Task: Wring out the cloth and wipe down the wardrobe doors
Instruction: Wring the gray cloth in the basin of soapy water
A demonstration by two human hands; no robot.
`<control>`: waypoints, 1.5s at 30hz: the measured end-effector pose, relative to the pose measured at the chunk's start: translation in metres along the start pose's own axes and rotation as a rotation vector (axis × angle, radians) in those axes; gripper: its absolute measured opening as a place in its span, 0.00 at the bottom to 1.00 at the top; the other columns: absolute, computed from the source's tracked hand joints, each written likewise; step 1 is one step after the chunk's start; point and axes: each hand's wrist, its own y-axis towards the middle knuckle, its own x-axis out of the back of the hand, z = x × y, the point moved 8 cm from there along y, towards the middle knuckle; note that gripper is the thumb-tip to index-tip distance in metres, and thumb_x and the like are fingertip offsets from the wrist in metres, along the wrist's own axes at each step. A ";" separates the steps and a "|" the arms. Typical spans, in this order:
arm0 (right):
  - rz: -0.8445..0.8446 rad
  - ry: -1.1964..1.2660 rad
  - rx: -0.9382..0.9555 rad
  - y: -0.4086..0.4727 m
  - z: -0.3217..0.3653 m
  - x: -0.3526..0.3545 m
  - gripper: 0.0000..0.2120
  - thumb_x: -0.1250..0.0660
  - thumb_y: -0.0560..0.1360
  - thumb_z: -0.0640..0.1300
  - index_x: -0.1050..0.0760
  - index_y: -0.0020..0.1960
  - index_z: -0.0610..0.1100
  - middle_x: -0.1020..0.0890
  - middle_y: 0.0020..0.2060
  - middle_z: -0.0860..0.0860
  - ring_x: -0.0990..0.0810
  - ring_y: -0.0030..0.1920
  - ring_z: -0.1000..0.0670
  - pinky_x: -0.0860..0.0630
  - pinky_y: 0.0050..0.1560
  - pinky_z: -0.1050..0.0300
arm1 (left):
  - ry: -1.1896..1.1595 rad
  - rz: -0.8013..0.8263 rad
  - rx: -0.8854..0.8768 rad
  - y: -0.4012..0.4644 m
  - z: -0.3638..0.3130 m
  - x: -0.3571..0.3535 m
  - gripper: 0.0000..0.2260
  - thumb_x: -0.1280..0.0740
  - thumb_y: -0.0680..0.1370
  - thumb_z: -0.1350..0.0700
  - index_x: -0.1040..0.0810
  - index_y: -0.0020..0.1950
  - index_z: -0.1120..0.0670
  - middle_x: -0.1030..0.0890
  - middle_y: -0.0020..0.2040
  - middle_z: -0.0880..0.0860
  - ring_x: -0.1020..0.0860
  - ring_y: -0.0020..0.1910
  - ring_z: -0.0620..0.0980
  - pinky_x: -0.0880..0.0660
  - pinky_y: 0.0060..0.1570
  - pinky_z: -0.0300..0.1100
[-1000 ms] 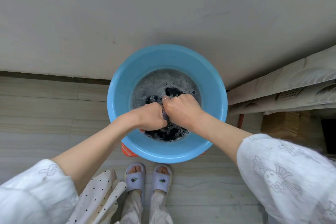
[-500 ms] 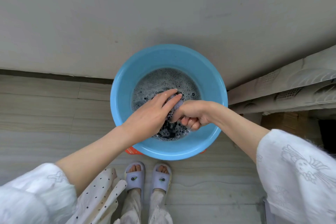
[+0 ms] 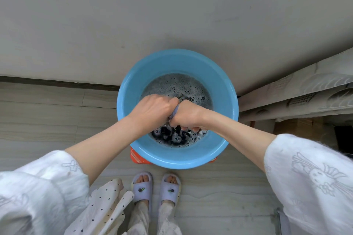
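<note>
Here, with my left hand (image 3: 152, 109) and right hand (image 3: 186, 115) both clenched around the cloth (image 3: 174, 111) above the blue basin (image 3: 225, 101), I judged opposite twists, kept low over the suds, would wring it best.

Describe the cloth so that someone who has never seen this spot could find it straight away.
Start at the round blue basin of dark, soapy water on the floor by the pale wall. Above the water two hands meet, the left hand and the right hand. The cloth is the pale lilac twist squeezed between them, the only soft, light thing against the dark water.
</note>
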 end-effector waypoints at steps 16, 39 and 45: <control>-0.375 -0.824 0.252 -0.001 0.026 0.033 0.12 0.42 0.76 0.40 0.26 0.57 0.40 0.21 0.53 0.43 0.22 0.53 0.42 0.36 0.41 0.56 | -0.328 0.392 0.408 0.008 0.018 -0.024 0.12 0.38 0.73 0.56 0.37 0.32 0.54 0.32 0.31 0.51 0.30 0.37 0.57 0.35 0.35 0.43; -0.400 -1.168 0.428 -0.021 0.046 0.049 0.10 0.45 0.77 0.40 0.31 0.56 0.37 0.19 0.50 0.43 0.20 0.51 0.42 0.39 0.32 0.55 | -1.103 0.467 0.692 -0.003 0.008 -0.031 0.18 0.37 0.74 0.64 0.43 0.29 0.52 0.42 0.21 0.50 0.44 0.20 0.47 0.43 0.22 0.33; -0.412 -1.173 0.409 -0.023 0.048 0.048 0.10 0.46 0.78 0.40 0.31 0.56 0.38 0.18 0.50 0.44 0.20 0.50 0.42 0.37 0.37 0.55 | -1.226 0.475 0.695 -0.009 0.003 -0.026 0.19 0.38 0.74 0.65 0.44 0.30 0.51 0.45 0.23 0.50 0.47 0.21 0.47 0.48 0.24 0.35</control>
